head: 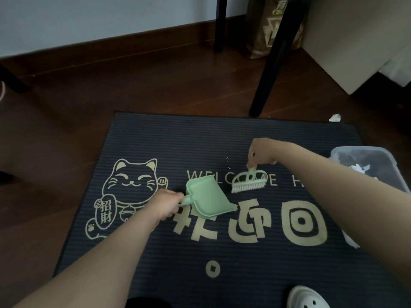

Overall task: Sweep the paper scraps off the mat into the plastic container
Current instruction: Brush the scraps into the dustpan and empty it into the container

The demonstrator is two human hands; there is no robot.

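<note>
A dark ribbed mat with a cat drawing and cream lettering lies on the wooden floor. My left hand grips the handle of a green dustpan, whose mouth faces right and rests on the mat. My right hand pinches the handle of a small green brush with white bristles, just right of the pan. Tiny white paper bits lie left of the brush handle. A clear plastic container with white scraps inside stands at the mat's right edge. A white scrap peeks out under my right forearm.
A black chair leg stands at the mat's far edge, another further back. A crumpled white scrap lies on the floor past the mat's far right corner. A white shoe is at the near edge. A beige cabinet is at the right.
</note>
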